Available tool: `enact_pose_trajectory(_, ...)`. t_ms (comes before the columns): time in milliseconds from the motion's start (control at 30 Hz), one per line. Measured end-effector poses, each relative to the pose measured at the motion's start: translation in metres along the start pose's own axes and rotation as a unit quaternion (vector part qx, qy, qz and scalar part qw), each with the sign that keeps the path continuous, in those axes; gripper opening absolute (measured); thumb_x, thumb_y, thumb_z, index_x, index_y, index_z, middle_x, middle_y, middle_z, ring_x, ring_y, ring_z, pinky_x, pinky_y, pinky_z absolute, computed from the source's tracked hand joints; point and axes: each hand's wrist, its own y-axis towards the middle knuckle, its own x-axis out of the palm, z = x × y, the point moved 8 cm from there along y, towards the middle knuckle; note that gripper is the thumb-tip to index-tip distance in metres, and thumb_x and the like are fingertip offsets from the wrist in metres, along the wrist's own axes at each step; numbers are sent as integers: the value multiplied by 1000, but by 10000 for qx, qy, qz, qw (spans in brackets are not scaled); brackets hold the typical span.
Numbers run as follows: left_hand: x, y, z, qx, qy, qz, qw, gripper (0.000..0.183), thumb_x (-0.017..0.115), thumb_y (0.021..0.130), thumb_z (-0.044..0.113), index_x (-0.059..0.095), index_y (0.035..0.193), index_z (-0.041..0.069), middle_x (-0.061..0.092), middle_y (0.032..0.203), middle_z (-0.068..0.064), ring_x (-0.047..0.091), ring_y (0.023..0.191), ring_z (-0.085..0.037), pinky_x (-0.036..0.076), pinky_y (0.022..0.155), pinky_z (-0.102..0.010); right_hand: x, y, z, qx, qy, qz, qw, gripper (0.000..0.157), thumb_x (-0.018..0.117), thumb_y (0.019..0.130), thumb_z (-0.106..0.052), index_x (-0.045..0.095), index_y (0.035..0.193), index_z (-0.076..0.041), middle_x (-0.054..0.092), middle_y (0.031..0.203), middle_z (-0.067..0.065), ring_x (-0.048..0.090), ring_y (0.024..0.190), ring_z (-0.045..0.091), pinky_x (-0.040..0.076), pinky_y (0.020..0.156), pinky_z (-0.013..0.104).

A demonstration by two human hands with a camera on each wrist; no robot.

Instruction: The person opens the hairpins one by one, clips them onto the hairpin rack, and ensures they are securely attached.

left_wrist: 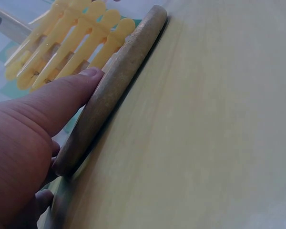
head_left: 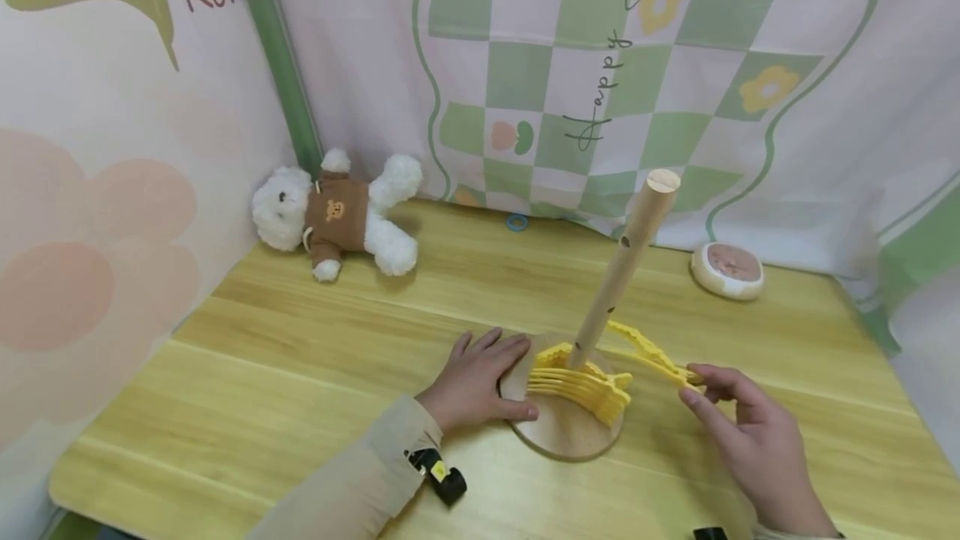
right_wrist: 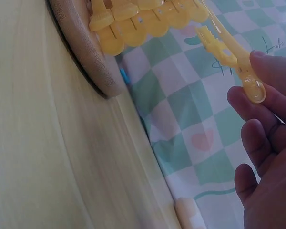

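A round wooden base (head_left: 566, 438) carries an upright wooden post (head_left: 626, 261) with small holes. Around the post's foot lies a stack of yellow plastic clips (head_left: 577, 390); their rounded ends (left_wrist: 119, 32) line up in the left wrist view. My left hand (head_left: 476, 382) rests at the base's left rim, fingers spread and thumb (left_wrist: 66, 98) against the base. To the right of the stack, my right hand (head_left: 753, 436) pinches another yellow clip (right_wrist: 245, 67) by its rounded end between thumb and fingers. That clip's two arms stand apart, pointing toward the post, one of them toothed.
A white plush toy (head_left: 337, 219) in a brown shirt lies at the back left of the wooden table (head_left: 262, 373). A small blue ring (head_left: 517, 222) lies near the curtain (head_left: 517, 90). At the back right sits a rounded cream-and-pink object (head_left: 727, 270).
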Motion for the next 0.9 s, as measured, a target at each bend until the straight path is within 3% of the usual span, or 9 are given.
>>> enact_pose_trajectory(167, 0, 0, 0, 1, -12, -3, 10000, 100, 68, 80, 71, 33, 159, 21, 31, 162, 9, 20, 152, -26, 6, 121, -59, 1, 0, -5, -153, 93, -164, 9997, 34, 74, 80, 15, 71, 110, 1, 66, 88, -7, 57, 85, 3, 42, 79, 10)
enact_pose_trajectory(500, -1, -1, 2, -1, -54, -38, 10000, 99, 70, 80, 69, 34, 158, 20, 31, 162, 8, 21, 152, -26, 6, 121, -59, 4, -6, -10, -53, 154, -574, 9982, 35, 76, 81, 11, 71, 114, -1, 68, 96, -4, 56, 89, 7, 41, 83, 9)
enact_pose_trajectory(633, -2, -1, 3, -4, -60, -35, 10000, 99, 70, 80, 69, 34, 158, 20, 31, 162, 8, 21, 152, -26, 6, 121, -59, 9, -7, -18, -114, 13, -712, 9974, 35, 79, 81, 7, 72, 114, -5, 67, 104, -7, 53, 90, 6, 44, 57, 12)
enact_pose_trajectory(733, -2, -1, 2, -8, -52, -12, 10000, 99, 70, 80, 70, 34, 158, 20, 31, 162, 8, 21, 152, -27, 6, 121, -59, 13, -8, -23, -127, -90, -755, 9970, 37, 81, 81, 3, 73, 115, -8, 65, 107, -12, 50, 91, 4, 37, 39, 20)
enact_pose_trajectory(800, -2, -1, 2, -7, -53, -1, 10000, 99, 69, 80, 70, 34, 158, 20, 31, 162, 8, 21, 152, -27, 6, 121, -59, 15, -9, -24, -177, -137, -749, 9969, 38, 82, 79, 2, 73, 115, -9, 65, 109, -11, 51, 92, 4, 40, 45, 17)
enact_pose_trajectory(900, -2, -1, 2, -14, -84, -3, 10000, 99, 70, 80, 69, 33, 158, 20, 31, 162, 8, 21, 152, -27, 5, 121, -58, 17, -10, -25, -252, -183, -709, 9970, 41, 83, 78, 2, 74, 116, -10, 67, 111, -9, 53, 93, 4, 45, 65, 11)
